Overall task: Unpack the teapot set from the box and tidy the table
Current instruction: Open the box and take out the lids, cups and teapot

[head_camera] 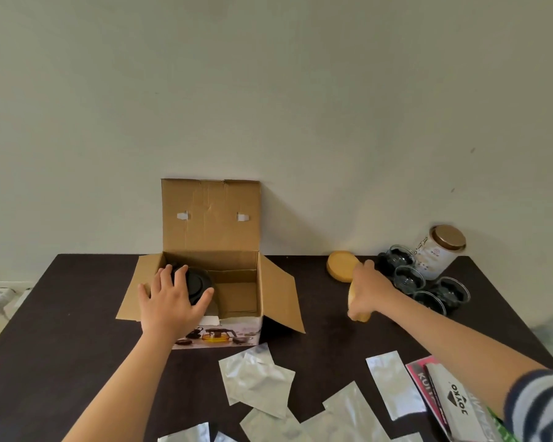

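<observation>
An open cardboard box (237, 301) stands on the dark table (61, 339), its lid flap leaning against the wall. Inside its left half is a teapot with a black lid (196, 283). My left hand (173, 298) reaches into the box, its spread fingers curled over that lid. My right hand (369, 283) grips a round wooden coaster (358, 309) held on edge just above the table. A second wooden coaster (340, 266) lies flat behind it. Several small glass cups (428, 287) with dark bases stand to the right.
A white tin with a brown lid (438, 253) stands at the back right by the wall. Several silver foil sachets (256, 378) lie scattered along the table's near side. Printed packets (444, 397) lie at the near right. A wall socket (0, 296) sits at the left.
</observation>
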Action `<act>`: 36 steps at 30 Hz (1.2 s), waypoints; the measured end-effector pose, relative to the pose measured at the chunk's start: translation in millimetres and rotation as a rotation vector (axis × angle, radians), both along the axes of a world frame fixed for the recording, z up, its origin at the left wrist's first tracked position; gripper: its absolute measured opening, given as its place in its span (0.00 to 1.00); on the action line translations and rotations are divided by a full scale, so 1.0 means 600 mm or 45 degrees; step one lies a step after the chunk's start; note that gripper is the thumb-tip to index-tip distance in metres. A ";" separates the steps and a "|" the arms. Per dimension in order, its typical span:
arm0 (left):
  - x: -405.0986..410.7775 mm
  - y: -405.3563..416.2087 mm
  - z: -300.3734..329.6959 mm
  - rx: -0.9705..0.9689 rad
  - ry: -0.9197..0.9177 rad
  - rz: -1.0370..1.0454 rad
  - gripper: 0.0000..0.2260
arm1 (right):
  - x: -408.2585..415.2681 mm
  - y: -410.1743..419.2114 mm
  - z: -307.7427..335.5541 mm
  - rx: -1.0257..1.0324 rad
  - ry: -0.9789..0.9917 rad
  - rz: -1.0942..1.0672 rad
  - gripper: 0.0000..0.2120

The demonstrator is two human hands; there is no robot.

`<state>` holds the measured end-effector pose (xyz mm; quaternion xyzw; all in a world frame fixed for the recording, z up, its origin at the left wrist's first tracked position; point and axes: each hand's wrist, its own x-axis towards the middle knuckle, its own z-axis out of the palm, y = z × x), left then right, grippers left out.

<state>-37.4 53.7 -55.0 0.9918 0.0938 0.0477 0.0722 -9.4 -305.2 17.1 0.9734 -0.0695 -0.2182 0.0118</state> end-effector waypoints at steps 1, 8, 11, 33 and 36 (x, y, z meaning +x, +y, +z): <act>0.000 0.000 0.000 0.003 0.003 0.000 0.39 | 0.004 0.001 -0.013 -0.171 0.020 0.108 0.43; 0.001 0.000 0.000 0.001 -0.016 0.010 0.41 | 0.026 0.040 -0.128 -0.697 0.045 0.674 0.28; 0.002 -0.001 0.001 0.007 -0.008 0.018 0.40 | 0.039 0.044 -0.182 -0.714 0.111 0.712 0.24; 0.003 -0.001 -0.001 0.028 0.002 0.020 0.41 | -0.052 -0.076 -0.229 0.765 -0.436 -0.674 0.58; 0.003 -0.001 -0.002 0.033 0.001 0.015 0.40 | -0.057 -0.065 -0.244 0.819 -0.588 -0.724 0.53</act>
